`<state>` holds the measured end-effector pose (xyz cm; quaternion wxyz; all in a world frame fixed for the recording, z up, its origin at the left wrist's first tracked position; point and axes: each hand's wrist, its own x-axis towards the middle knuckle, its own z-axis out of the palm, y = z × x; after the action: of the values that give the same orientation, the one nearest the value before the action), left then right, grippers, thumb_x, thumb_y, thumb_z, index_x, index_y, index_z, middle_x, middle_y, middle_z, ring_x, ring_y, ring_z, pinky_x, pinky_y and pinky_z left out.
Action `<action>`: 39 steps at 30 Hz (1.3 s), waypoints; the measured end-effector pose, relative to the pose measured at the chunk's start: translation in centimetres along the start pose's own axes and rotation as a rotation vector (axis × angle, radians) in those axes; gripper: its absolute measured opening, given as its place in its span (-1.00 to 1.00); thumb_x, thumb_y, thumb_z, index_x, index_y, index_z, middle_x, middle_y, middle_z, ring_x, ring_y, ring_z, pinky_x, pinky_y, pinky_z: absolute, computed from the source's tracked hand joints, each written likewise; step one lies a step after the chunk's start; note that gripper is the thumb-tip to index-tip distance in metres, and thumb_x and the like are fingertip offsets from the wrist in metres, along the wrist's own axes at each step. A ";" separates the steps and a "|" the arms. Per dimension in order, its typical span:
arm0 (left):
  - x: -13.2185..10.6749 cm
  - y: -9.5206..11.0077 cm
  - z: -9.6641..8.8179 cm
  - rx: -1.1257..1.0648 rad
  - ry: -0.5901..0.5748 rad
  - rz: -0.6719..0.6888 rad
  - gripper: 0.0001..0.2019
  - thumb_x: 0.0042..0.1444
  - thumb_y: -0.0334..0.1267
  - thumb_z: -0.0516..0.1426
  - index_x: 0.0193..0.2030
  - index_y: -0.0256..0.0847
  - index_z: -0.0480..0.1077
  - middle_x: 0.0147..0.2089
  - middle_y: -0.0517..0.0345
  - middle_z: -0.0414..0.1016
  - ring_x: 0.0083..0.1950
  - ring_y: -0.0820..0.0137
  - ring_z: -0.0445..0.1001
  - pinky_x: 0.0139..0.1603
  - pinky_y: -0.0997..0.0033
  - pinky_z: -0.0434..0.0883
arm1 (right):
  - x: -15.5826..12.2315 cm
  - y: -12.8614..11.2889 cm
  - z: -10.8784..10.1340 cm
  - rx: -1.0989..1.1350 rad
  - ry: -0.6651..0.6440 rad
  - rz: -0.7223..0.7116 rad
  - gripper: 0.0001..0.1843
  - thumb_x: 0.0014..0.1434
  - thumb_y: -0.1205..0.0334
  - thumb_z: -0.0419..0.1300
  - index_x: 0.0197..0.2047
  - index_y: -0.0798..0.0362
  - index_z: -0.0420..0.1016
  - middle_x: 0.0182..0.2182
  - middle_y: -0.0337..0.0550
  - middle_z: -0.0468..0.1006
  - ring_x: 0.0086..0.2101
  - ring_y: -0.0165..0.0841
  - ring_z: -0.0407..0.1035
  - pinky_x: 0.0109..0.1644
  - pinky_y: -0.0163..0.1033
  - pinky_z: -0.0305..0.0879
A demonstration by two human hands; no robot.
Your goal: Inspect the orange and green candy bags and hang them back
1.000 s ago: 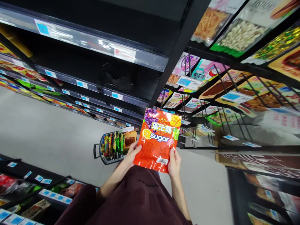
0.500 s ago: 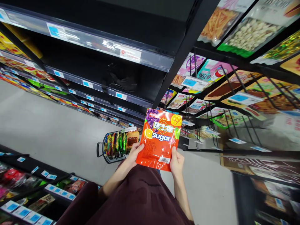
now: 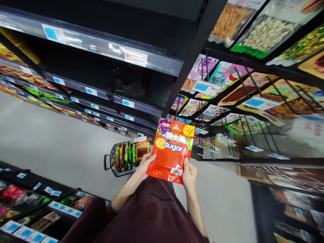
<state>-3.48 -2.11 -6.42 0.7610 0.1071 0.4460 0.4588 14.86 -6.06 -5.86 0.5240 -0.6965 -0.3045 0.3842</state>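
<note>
An orange-red candy bag with fruit pictures and the word "sugar" is held up in front of my body. My left hand grips its left edge with the thumb on the front. On the opposite edge, my right hand pinches the bag the same way, beside the barcode. The fingers behind the bag are hidden. Just beyond my left hand, a dark basket stands on the floor, holding several upright snack packets and a tan packet.
A black shelf unit with price tags runs along the far side. To the right, snack bags hang on a rack with protruding hooks. Another goods shelf lies at the lower left, and grey floor runs between.
The candy bag stays in both hands and has shifted very slightly left. The shelves and rack sit a little further left and up in view.
</note>
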 end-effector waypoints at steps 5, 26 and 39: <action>-0.1 0.8 0.1 0.157 -0.140 0.139 -0.63 -0.05 -0.04 0.39 -0.18 -0.24 0.58 -0.21 0.03 0.63 -0.24 0.24 0.58 -0.19 0.34 0.48 | -0.3 0.0 -0.2 -0.056 0.078 -0.036 -0.33 0.11 -0.34 0.13 -0.69 0.02 0.06 -0.72 -0.30 0.11 -0.64 -0.49 -0.03 -0.60 -0.31 -0.06; -1.3 1.6 1.9 0.715 -0.127 0.465 -0.69 0.05 -0.32 0.29 -0.04 -0.27 0.48 -0.08 0.04 0.60 -0.10 0.18 0.57 -0.12 0.34 0.50 | -0.6 0.2 -0.8 -0.059 0.059 -0.007 -0.34 0.11 -0.33 0.14 -0.67 0.09 0.26 -0.70 -0.21 0.31 -0.62 -0.44 0.11 -0.58 -0.31 0.08; -1.5 1.5 1.9 0.790 -0.138 0.471 -0.59 -0.05 -0.26 0.38 -0.03 -0.23 0.47 -0.09 0.07 0.60 -0.13 0.20 0.57 -0.10 0.30 0.52 | -0.5 1.1 -1.2 -0.016 0.038 0.006 -0.37 0.14 -0.29 0.15 -0.63 0.12 0.35 -0.66 -0.20 0.35 -0.60 -0.42 0.15 -0.54 -0.31 0.10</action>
<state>-3.19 -1.99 -3.61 0.5649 0.5173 0.4986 0.4059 15.64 -7.37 -6.66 0.5230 -0.7087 -0.2955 0.3700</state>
